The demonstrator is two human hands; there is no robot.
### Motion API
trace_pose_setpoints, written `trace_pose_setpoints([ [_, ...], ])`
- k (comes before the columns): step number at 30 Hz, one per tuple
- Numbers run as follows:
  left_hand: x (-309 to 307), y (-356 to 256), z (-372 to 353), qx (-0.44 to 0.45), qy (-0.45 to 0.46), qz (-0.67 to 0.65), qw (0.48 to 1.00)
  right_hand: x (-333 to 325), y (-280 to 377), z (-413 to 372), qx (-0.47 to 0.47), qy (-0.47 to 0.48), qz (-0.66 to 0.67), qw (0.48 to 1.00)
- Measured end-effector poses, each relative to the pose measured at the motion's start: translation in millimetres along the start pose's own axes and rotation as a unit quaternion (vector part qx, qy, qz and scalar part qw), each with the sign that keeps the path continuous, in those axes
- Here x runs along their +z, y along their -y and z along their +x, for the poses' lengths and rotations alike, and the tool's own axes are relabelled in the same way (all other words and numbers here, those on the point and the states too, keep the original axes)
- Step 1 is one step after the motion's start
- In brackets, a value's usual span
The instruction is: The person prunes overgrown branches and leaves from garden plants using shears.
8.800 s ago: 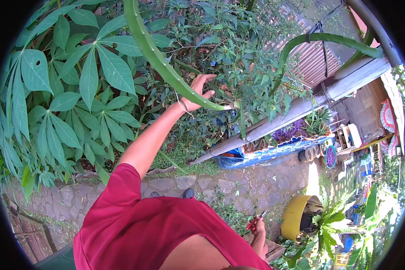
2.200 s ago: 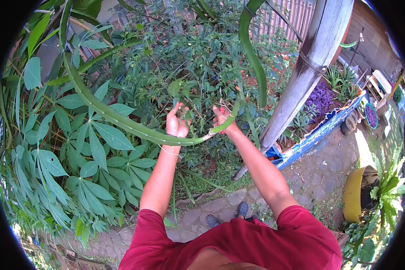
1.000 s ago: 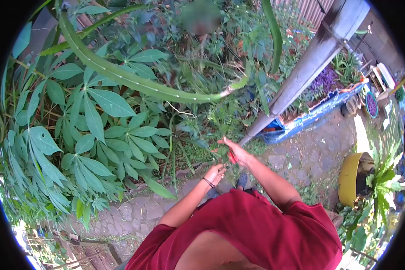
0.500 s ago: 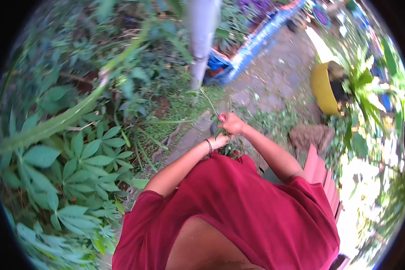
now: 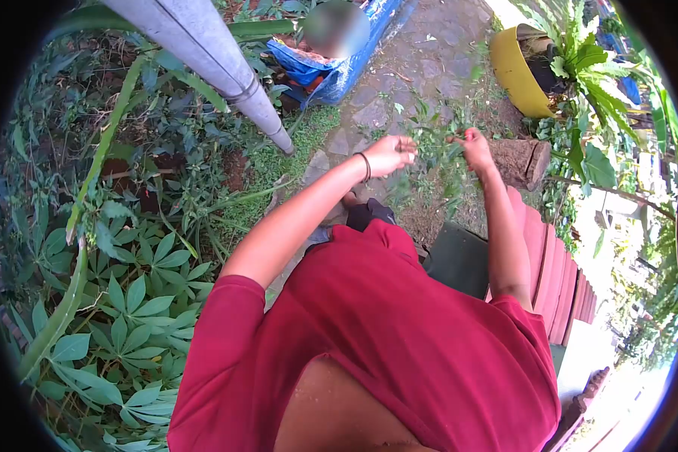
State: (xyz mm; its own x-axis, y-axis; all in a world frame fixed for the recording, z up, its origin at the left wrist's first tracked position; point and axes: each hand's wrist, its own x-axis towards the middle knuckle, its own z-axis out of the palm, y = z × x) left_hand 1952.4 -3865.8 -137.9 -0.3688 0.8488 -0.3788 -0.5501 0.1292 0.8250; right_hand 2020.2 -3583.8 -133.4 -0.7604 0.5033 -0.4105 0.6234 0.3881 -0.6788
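My left hand (image 5: 392, 156), with a dark band at the wrist, reaches out over the paving, its fingers loosely bent and apart, with nothing visible in them. To the right, my right hand (image 5: 476, 153) is closed around a small red object (image 5: 470, 134); most of it is hidden by the fingers, and I cannot tell its kind. Loose green leafy sprigs (image 5: 438, 143), partly blurred, show between and below the two hands.
A grey pole (image 5: 233, 75) slants at upper left, beside a blue tarp-edged bed (image 5: 339, 87). Broad-leaved plants (image 5: 139, 309) fill the left. On the right are a yellow planter (image 5: 516, 75), a cut log (image 5: 521, 162), stacked reddish tiles (image 5: 542, 256) and a dark green panel (image 5: 457, 260).
My hands were together near my body on some greenery. They have moved apart and forward, the right one keeping the red object; leaves now appear scattered between them. The view has shifted.
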Motion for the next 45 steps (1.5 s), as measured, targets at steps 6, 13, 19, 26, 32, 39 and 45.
trace_pose_setpoints([
  [6, -10, -37, 19, 0.003, -0.005, -0.027, 1.000, -70, -54, 37, 0.021, -0.131, -0.200, 0.971],
  [13, -13, -43, 23, -0.036, -0.043, 0.013, 0.998, -101, -65, 32, 0.111, -0.105, -0.285, 0.946],
  [19, -14, -44, 23, -0.024, -0.068, -0.164, 0.984, -77, 9, 3, 0.072, 0.029, 0.099, 0.992],
  [26, -17, -18, 13, -0.010, -0.100, -0.332, 0.938, 39, 86, -66, 0.070, 0.289, 0.330, 0.896],
  [32, -27, 11, -9, 0.012, -0.096, -0.385, 0.918, 84, 86, -87, 0.073, 0.361, 0.220, 0.903],
  [39, -43, -3, -72, 0.000, -0.090, -0.095, 0.991, 28, 45, -38, 0.072, 0.311, 0.116, 0.941],
  [45, -79, 37, -160, 0.023, -0.208, -0.088, 0.974, -96, -66, 54, -0.091, -0.015, -0.429, 0.899],
])
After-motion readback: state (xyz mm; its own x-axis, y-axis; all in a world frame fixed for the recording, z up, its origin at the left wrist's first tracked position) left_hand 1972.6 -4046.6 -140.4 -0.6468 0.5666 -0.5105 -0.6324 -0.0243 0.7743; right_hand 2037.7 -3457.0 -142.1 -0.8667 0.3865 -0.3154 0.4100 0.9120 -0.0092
